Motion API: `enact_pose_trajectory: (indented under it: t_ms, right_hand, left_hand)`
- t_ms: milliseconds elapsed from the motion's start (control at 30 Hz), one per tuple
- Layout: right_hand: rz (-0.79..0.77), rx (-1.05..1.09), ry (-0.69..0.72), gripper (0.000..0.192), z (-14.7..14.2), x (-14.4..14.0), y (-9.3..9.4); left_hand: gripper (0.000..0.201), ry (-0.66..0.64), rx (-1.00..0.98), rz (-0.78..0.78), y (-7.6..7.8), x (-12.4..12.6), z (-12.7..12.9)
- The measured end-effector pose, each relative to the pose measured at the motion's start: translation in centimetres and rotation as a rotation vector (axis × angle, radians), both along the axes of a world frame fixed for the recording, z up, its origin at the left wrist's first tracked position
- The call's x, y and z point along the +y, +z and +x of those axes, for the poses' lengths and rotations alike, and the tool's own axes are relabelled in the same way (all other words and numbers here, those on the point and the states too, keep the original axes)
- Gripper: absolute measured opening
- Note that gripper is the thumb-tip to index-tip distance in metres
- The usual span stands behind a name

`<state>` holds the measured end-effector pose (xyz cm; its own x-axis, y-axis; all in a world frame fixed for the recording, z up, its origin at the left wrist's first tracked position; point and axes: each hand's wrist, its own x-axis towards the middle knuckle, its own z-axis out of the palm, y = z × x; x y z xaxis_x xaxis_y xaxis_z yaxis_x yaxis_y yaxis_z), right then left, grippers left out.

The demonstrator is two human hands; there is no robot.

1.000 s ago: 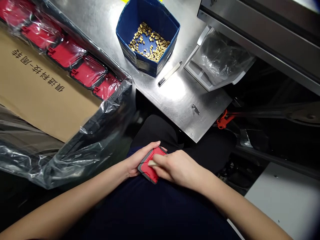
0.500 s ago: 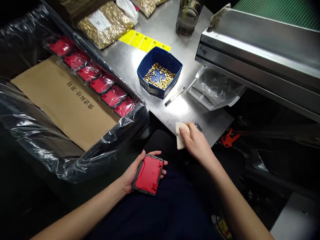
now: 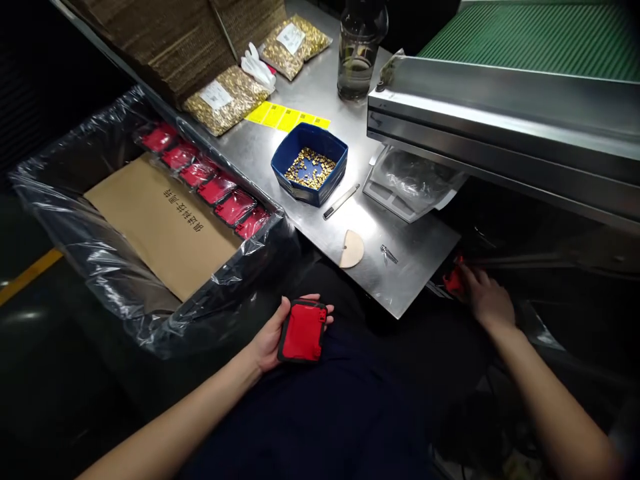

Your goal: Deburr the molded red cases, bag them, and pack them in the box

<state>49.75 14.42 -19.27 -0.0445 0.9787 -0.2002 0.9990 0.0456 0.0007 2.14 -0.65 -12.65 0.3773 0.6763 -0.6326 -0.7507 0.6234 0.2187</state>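
My left hand is closed round the edge of a flat red-and-black case, palm up with the red face showing. Off to the right, past the table corner, my right hand has its fingers on a red tool, probably an air gun; most of its shape is hidden in the dark. A cream, half-round pad lies on the metal table, with a small metal clipper to its right.
At left stands a plastic-lined box with cardboard and several wrapped red cases. On the table are a blue bin of brass pieces, a pen, yellow labels, filled bags and a bottle. A conveyor overhangs the right.
My right hand has let go of the cream pad, leaving it on the table, and moved right to the red tool. The left hand still holds the case. The view has shifted.
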Motion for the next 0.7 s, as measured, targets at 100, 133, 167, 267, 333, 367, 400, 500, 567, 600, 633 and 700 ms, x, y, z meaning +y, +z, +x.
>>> enact_pose_trajectory:
  t_ms: [100,133,167,267,333,367,400,500,567,600,633,700]
  right_hand:
    - [0.013,-0.173,0.336,0.061,1.4,0.8,-2.8]
    - [0.030,-0.208,0.394,0.059,1.8,1.1,-3.4]
    - [0.043,-0.215,0.415,0.057,2.1,1.5,-3.7]
    - [0.066,-0.192,0.446,0.053,2.7,2.0,-3.0]
    - [0.029,-0.158,0.542,0.049,2.2,1.4,-1.0]
    - [-0.021,-0.133,0.607,0.046,1.5,0.7,0.3]
    - [-0.097,-0.097,0.680,0.043,0.5,-0.2,1.9]
    - [-0.382,0.003,0.748,0.034,-4.7,-3.7,7.3]
    - [-0.556,0.072,0.717,0.026,-9.1,-5.9,10.6]
    - [-0.624,0.085,0.688,0.023,-11.4,-6.8,11.9]
    - [-0.690,0.072,0.656,0.017,-13.5,-7.4,13.0]
    - [-0.742,0.054,0.636,0.009,-17.0,-8.0,14.5]
  left_hand:
    - [0.072,0.012,0.037,-0.030,0.4,0.0,0.6]
    - [0.072,0.015,0.054,-0.035,0.5,0.0,0.8]
    - [0.071,0.015,0.075,-0.036,0.7,0.0,0.9]
    - [0.066,0.001,0.181,-0.010,1.1,-0.3,1.3]
    - [0.063,-0.022,0.288,0.028,1.4,-0.5,1.6]
    - [0.063,-0.038,0.345,0.055,1.4,-0.6,1.8]
    - [0.064,-0.058,0.399,0.087,1.5,-0.6,2.0]
    - [0.067,-0.138,0.525,0.198,1.3,-0.7,2.6]
    - [0.068,-0.203,0.585,0.258,1.0,-0.6,2.8]
    - [0.068,-0.236,0.611,0.280,0.9,-0.5,2.8]
    - [0.069,-0.268,0.636,0.297,0.7,-0.5,2.7]
    - [0.072,-0.322,0.680,0.328,0.4,-0.4,2.5]
